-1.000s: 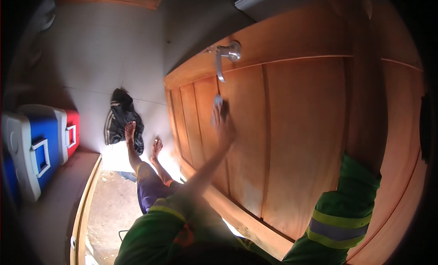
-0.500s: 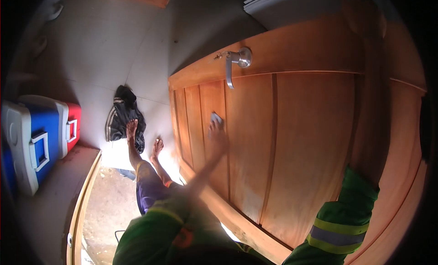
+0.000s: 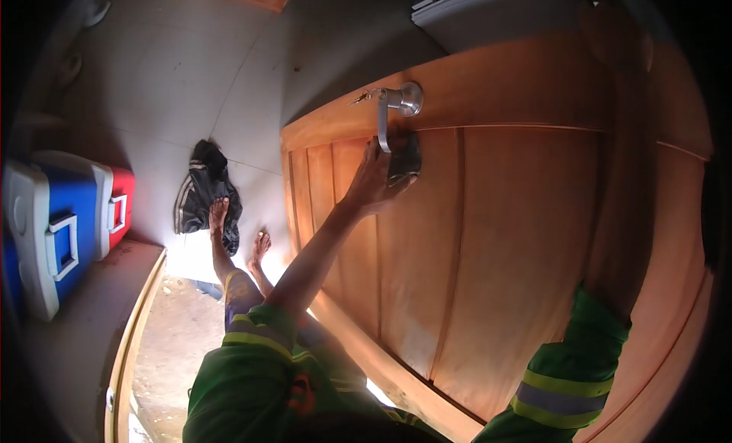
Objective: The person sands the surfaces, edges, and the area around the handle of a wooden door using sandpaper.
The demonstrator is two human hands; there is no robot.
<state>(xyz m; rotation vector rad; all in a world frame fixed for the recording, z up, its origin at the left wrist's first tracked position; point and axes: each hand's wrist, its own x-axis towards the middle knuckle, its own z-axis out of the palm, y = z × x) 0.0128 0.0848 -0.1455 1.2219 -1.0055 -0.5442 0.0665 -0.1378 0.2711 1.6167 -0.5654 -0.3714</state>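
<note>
A brown wooden door (image 3: pixel 503 237) with vertical panels fills the right half of the view. Just below its silver lever handle (image 3: pixel 383 123), my left hand (image 3: pixel 370 185) is closed around a dark pad or cloth (image 3: pixel 404 159), which lies against the panel. Part of the pad sits behind the lever. My right arm reaches up along the right side of the door. In deep shadow at the door's upper right, my right hand (image 3: pixel 619 39) is close to the edge, its fingers too dark to make out.
Keys (image 3: pixel 360 98) hang by the lock. A black cloth (image 3: pixel 204 187) lies on the grey floor under one bare foot (image 3: pixel 219 213), the other foot (image 3: pixel 261 246) beside it. Blue (image 3: pixel 70 229) and red (image 3: pixel 120 203) coolers stand left. A wooden sill (image 3: pixel 137 344) edges the doorway.
My left hand has moved with the pad from the left panels, up and right to just below the handle. The pad's dark face now shows. My right hand stays near the same place.
</note>
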